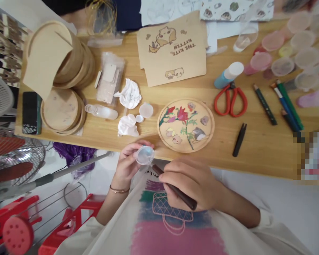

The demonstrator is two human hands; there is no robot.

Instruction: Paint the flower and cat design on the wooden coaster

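Note:
My left hand [129,159] is closed around a small clear plastic cup [145,156], tilted so its round opening faces me, with something pale bluish inside. In my right hand [190,182] is a dark brown tool handle [178,193], slanting up and left; its tip reaches the cup's lower rim, and I cannot make out the tip's shape. Just beyond my hands lies a round wooden plate [159,131] decorated with red flowers, green stems and small animal figures. Crumpled white tissues [128,125], a small round lid [146,110] and a clear bottle [102,111] are left of the plate.
Red-handled scissors [230,102], a blue glue bottle [228,75], black tweezers [239,140] and pencils [265,104] lie to the right. Lidded cups [281,66] crowd the far right. Stacked wooden rounds [60,109] and a phone [32,113] stand left; kraft bags [172,53] lie behind.

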